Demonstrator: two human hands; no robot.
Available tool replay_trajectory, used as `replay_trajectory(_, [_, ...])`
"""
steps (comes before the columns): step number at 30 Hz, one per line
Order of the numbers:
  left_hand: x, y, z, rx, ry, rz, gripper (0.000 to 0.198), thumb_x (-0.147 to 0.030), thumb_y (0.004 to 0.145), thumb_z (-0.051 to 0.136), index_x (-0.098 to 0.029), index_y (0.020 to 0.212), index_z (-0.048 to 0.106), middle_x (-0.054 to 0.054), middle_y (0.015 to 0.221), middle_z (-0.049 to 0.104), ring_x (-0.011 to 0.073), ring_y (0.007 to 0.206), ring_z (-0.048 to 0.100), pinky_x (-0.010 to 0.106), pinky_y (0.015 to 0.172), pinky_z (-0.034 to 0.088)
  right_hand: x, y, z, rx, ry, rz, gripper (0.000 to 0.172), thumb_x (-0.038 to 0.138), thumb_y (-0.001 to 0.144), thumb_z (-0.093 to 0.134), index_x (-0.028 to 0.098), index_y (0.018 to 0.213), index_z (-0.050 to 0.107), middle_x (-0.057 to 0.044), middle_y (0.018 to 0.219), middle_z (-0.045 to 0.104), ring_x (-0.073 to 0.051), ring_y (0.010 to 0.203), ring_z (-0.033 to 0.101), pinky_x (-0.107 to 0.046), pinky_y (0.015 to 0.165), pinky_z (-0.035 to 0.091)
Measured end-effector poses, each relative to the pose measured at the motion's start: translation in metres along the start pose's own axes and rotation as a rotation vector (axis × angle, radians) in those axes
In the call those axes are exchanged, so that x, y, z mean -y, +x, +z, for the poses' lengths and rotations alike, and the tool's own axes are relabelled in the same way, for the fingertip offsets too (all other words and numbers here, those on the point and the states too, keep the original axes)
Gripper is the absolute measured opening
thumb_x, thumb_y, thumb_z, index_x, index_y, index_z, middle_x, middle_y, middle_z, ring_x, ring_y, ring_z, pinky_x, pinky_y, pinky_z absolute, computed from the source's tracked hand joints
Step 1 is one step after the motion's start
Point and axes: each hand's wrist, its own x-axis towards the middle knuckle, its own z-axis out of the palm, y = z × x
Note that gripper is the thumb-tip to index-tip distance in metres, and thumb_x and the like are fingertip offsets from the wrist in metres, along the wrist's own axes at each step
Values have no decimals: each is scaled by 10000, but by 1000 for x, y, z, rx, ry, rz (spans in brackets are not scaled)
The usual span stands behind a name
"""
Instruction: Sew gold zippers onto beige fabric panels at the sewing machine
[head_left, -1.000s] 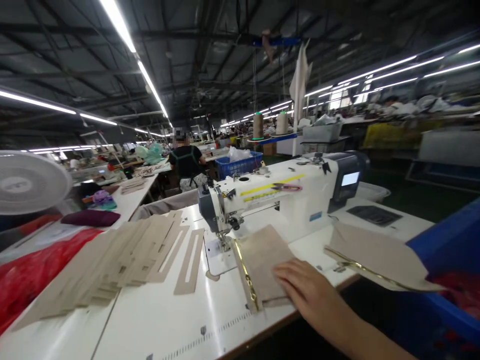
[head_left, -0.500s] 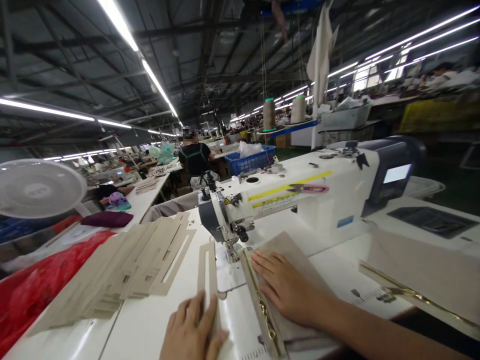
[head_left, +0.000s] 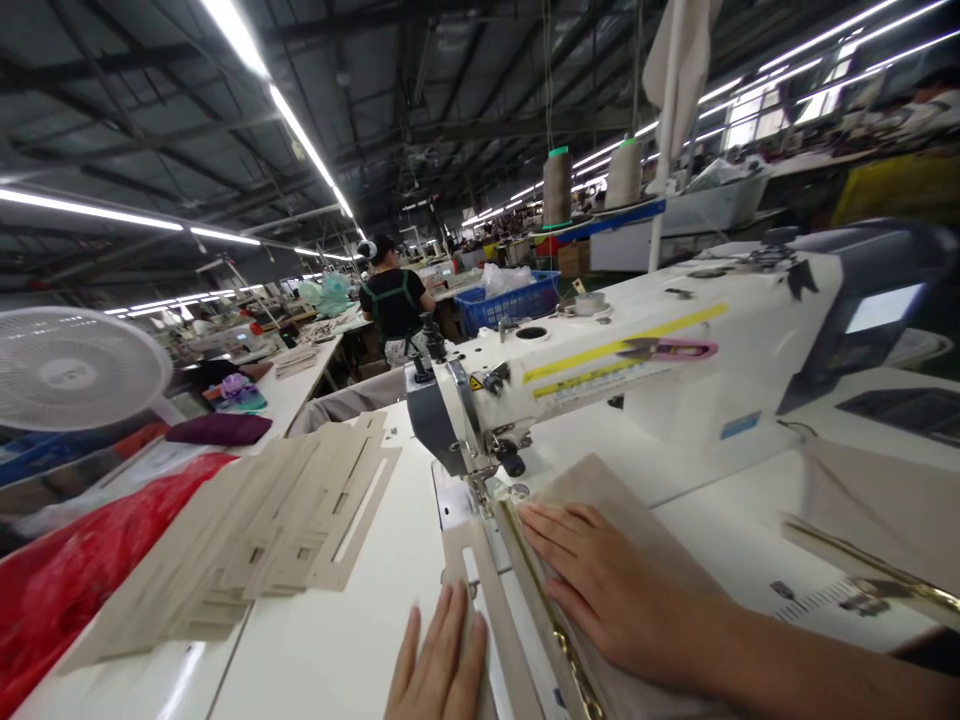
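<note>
Two bare hands, left hand with long slim fingers, right hand with tapering fingers, bare right forearm running off the near right edge, no visible jewellery, no sleeve in view

Stacked strips left of sewing machine

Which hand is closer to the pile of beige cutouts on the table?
Left. The left hand rests on a beige strip just right of the pile; the right hand presses a beige panel farther right.

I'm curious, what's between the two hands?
A beige slotted strip and a gold zipper lie between the left hand and right hand, seen in the head view.
</note>
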Motion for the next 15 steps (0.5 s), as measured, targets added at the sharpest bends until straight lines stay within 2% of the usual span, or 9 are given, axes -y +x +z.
replay_trajectory(3, [16, 26, -1, 7, -135, 62, 504, -292, 844, 468, -187, 1333, 408, 168, 1241, 549, 297, 1110, 530, 449, 901, 451, 1, 2, 3, -11, -24, 16, 453, 204, 866, 408, 134, 1310, 461, -107, 1353, 460, -253, 1230, 432, -463, 1032, 345])
replay_trajectory(6, [27, 42, -13, -3, -207, -70, 384, -137, 843, 413, -228, 1188, 556, 113, 1059, 621, 208, 885, 608, 349, 755, 525, 1, 3, 8, -35, -51, 3, 451, 186, 870, 388, 109, 1308, 460, -123, 1350, 457, -256, 1233, 431, -458, 1024, 363])
replay_trajectory(9, [29, 40, -26, -136, -191, -77, 380, -103, 864, 382, -214, 1185, 555, 106, 1093, 621, 199, 982, 600, 319, 801, 533, 1, 1, 13, -68, -73, -18, 442, 186, 883, 370, 107, 1308, 460, -123, 1355, 446, -241, 1234, 436, -422, 1024, 380])
replay_trajectory(12, [21, 41, -29, -304, -136, 15, 397, -115, 896, 348, -152, 1266, 486, 130, 1232, 572, 187, 1123, 552, 269, 891, 509, 5, -1, 14, -54, -113, -30, 445, 181, 881, 373, 114, 1315, 452, -115, 1363, 434, -227, 1235, 437, -400, 1025, 391])
replay_trajectory(14, [13, 51, -25, -297, -93, 97, 380, -114, 899, 347, -120, 1245, 504, 135, 1218, 590, 177, 1104, 574, 245, 887, 511, 8, -1, 13, -43, -126, -45, 455, 164, 868, 377, 120, 1316, 450, -115, 1363, 434, -228, 1243, 427, -414, 1025, 393])
replay_trajectory(15, [9, 57, -22, -254, -72, 119, 365, -107, 897, 346, -115, 1211, 533, 132, 1188, 613, 180, 1082, 590, 255, 882, 516, 9, 0, 11, -37, -125, -53, 464, 159, 861, 378, 121, 1319, 445, -116, 1363, 434, -227, 1248, 422, -417, 1025, 394])
